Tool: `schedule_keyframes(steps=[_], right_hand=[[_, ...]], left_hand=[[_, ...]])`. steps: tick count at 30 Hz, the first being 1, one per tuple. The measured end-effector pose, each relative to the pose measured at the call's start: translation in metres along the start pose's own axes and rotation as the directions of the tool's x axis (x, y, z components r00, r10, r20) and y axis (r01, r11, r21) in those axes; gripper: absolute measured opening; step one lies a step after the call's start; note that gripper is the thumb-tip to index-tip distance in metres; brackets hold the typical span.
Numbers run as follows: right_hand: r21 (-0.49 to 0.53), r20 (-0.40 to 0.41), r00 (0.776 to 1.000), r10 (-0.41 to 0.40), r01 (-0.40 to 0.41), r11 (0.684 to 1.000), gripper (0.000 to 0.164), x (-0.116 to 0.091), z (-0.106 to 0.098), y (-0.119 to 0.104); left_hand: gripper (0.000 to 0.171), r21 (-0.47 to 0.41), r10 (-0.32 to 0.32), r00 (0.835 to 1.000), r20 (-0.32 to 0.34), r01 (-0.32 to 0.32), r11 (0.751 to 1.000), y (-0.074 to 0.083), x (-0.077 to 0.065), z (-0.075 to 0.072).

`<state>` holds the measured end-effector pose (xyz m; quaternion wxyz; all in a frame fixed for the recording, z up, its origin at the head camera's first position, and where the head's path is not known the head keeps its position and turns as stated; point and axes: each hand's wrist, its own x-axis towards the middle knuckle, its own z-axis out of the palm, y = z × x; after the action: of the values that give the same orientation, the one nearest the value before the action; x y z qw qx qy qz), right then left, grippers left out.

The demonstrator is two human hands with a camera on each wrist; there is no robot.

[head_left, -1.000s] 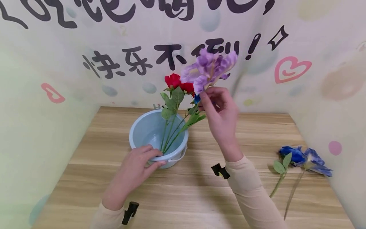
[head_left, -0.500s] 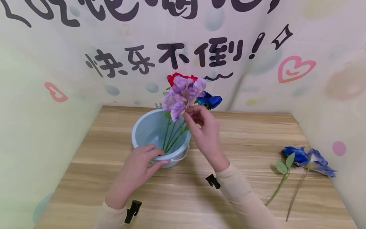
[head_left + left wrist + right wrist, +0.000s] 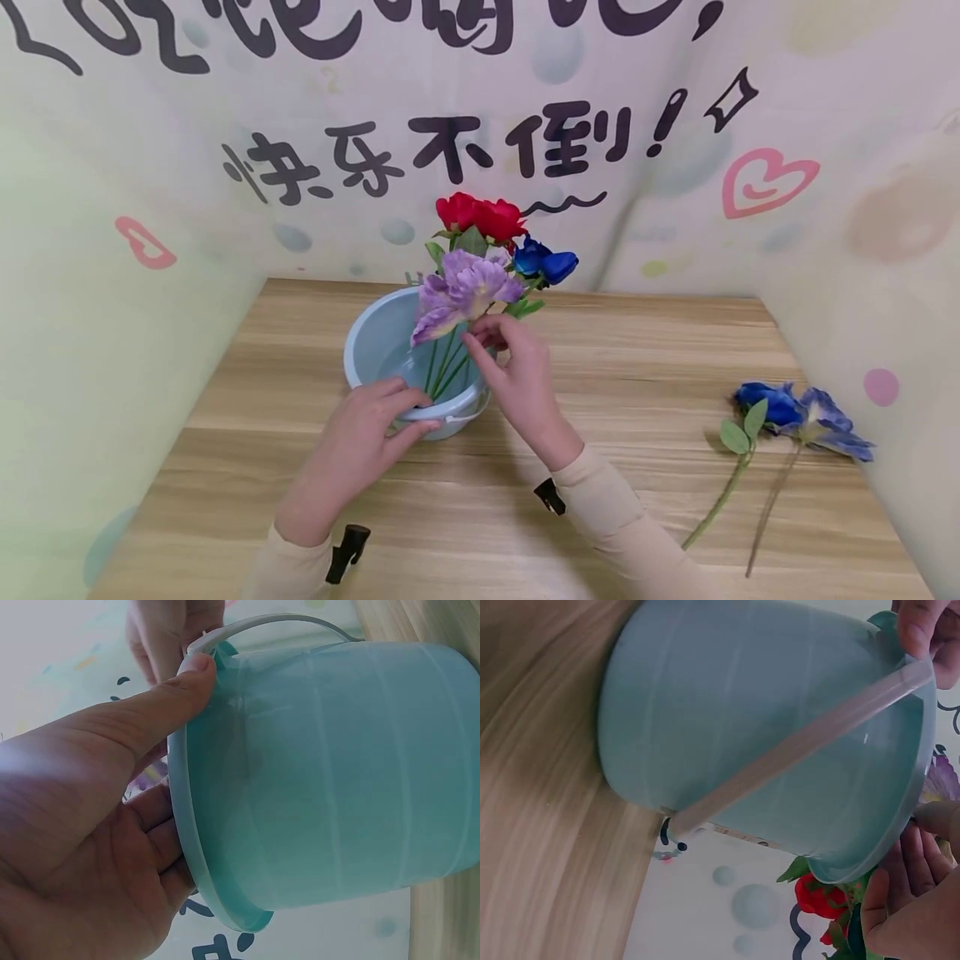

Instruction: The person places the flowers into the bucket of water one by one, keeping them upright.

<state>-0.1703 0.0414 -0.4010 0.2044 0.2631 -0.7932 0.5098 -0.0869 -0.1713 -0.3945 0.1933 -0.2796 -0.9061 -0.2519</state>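
Wooden surface [image 3: 645,367], pale-blue bucket [image 3: 360,772] near its back edge, room stretching off rightward. Left hand [image 3: 360,433] grips the near rim; right hand [image 3: 522,387] pinches the purple flower [image 3: 472,283] under its bloom, above the bucket's mouth. Blue flowers [image 3: 776,407] lie by the right edge, and the purple bloom's dropped since a moment ago, showing more of the red flowers [image 3: 498,221]!
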Motion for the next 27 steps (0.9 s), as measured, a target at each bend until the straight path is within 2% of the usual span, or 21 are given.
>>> schedule_keyframes(steps=[5,13,19,23,25,27], right_hand=[[-0.029,-0.025,1.000,0.011,-0.012,1.000,0.011,-0.005,-0.001,0.007],[-0.092,-0.083,0.995,-0.048,0.040,0.995,0.013,-0.010,-0.003,0.014],[-0.118,-0.122,0.991,-0.061,0.047,0.992,0.023,-0.016,-0.008,0.018],[-0.081,-0.072,0.997,0.015,-0.021,0.996,0.038,-0.025,-0.023,0.019],[-0.057,-0.026,0.997,0.073,-0.075,0.996,0.046,-0.032,-0.036,0.021],[-0.060,0.030,0.991,0.127,-0.125,0.990,0.046,-0.041,-0.054,0.024]], left_hand=[[0.018,-0.007,0.007,1.000,-0.004,-0.007,1.000,0.001,0.001,0.001],[0.020,-0.003,0.012,1.000,-0.014,-0.012,1.000,0.001,0.000,0.004],[0.020,0.006,0.029,0.999,-0.023,-0.029,1.000,0.000,0.000,0.005],[0.020,0.002,0.027,1.000,-0.016,-0.027,1.000,0.001,0.001,0.004],[0.020,0.002,0.030,0.999,-0.018,-0.030,1.000,0.001,0.001,0.003],[0.020,0.009,0.039,0.999,-0.022,-0.039,0.999,0.001,0.002,0.003]])
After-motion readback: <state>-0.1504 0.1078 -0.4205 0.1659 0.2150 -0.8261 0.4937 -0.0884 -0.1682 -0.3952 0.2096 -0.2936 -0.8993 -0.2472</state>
